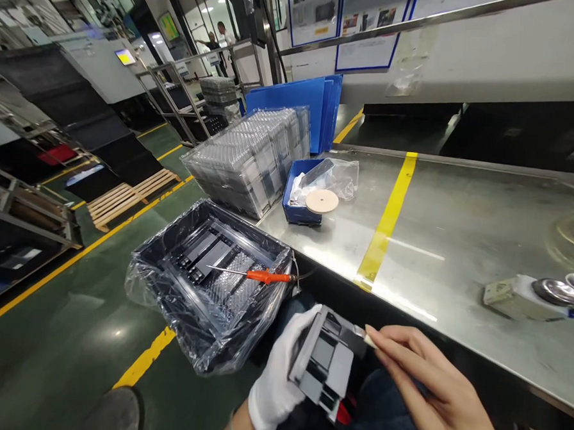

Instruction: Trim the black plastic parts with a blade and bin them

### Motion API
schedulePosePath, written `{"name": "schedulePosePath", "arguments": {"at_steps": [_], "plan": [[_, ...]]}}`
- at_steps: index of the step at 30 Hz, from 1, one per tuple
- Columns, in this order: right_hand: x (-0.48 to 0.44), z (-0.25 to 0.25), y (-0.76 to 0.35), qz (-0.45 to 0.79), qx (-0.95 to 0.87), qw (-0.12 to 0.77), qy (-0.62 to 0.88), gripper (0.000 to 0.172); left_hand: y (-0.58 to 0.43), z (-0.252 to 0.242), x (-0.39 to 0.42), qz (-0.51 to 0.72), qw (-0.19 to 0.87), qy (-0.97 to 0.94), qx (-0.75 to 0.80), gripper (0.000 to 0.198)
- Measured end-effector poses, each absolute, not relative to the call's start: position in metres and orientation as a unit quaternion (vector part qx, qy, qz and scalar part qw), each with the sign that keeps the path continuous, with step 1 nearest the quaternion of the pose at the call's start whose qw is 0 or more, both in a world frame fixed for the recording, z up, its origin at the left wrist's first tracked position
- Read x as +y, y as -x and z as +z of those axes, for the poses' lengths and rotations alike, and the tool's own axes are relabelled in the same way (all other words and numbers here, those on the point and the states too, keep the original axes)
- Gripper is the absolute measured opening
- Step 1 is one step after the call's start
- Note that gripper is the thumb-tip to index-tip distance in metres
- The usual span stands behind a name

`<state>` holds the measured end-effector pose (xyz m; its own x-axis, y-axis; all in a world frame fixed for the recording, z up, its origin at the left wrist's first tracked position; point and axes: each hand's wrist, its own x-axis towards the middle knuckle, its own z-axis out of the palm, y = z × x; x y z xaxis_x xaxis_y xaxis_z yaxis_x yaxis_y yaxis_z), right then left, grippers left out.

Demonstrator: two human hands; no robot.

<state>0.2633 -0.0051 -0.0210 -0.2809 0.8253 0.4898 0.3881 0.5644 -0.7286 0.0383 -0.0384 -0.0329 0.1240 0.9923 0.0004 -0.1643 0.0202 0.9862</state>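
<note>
My left hand (283, 369), in a white glove, is wrapped round a grey and black plastic part (330, 358) with slots and flat panels, held above my lap. My bare right hand (425, 383) pinches a small pale piece (369, 340) between thumb and fingertips, at the part's upper right corner. Whether that piece touches the part I cannot tell. To the left stands a black bin (256, 342) lined with clear plastic, with similar grey and black parts (210, 256) inside. An orange-handled tool (269, 277) with a thin metal shaft lies across the bin.
On the steel table (425, 235) stands a blue box (301, 212) with a beige disc (322, 201) and plastic bags. Stacked clear trays (251, 155) and blue sheets (293, 103) are behind it. A white device with round metal tops (518, 298) sits at right. People (223, 41) stand far off.
</note>
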Motion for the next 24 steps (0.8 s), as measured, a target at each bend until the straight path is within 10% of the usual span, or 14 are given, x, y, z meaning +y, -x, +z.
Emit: {"name": "schedulePosePath", "arguments": {"at_steps": [6, 13, 18, 24], "plan": [[-0.007, -0.011, -0.268, 0.229, -0.781, 0.425, 0.396, 0.032, -0.024, -0.027, -0.038, 0.379, 0.363, -0.689, 0.499, 0.088], [-0.001, -0.013, -0.269, 0.377, -0.701, 0.417, 0.438, 0.023, -0.025, -0.017, -0.034, 0.403, 0.412, -0.687, 0.442, 0.050], [0.005, -0.007, -0.257, 0.591, -0.607, 0.288, 0.447, 0.072, -0.027, -0.011, -0.030, 0.354, 0.521, -0.642, 0.438, 0.033], [0.004, -0.011, -0.247, 0.633, -0.597, 0.256, 0.421, 0.073, -0.025, -0.016, -0.032, 0.346, 0.529, -0.654, 0.416, 0.047]]}}
